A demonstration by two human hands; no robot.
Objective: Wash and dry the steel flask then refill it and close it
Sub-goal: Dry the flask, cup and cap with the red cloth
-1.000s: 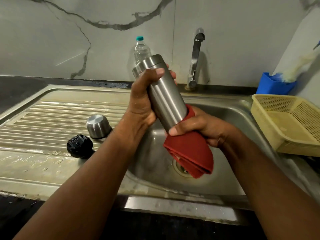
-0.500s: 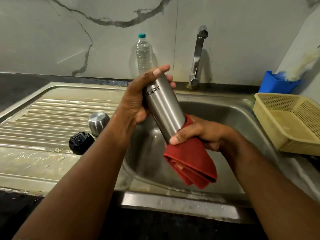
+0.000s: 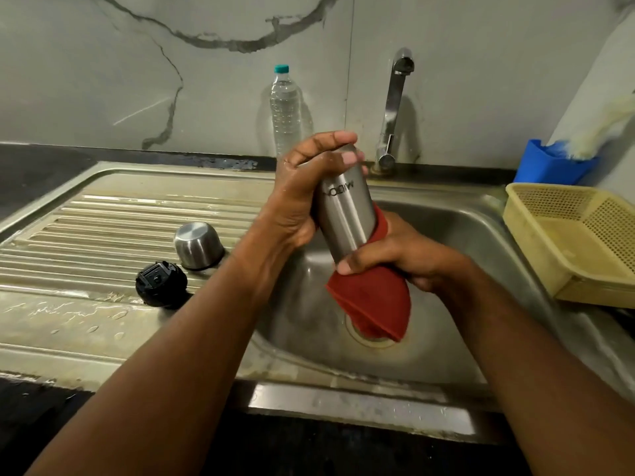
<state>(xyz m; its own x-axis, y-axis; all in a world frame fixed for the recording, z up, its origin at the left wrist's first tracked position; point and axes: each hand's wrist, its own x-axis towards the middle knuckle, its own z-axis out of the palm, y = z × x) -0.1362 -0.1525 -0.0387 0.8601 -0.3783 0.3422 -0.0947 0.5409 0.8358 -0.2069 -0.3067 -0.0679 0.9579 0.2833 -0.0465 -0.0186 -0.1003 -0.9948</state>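
The steel sink (image 3: 481, 214) has water beads on its drainboard, so washing looks finished and drying is under way. Over the basin, the steel flask (image 3: 347, 218) is held tilted, seemingly upside down. The left hand (image 3: 302, 194) is wrapped around its upper end, while the right hand (image 3: 395, 255) presses a red cloth (image 3: 374, 304) around its lower end. Refilling, probably from the water bottle (image 3: 285, 108), is not yet done. The steel cup (image 3: 197, 243) and black stopper (image 3: 160, 283) rest on the drainboard, so closing remains.
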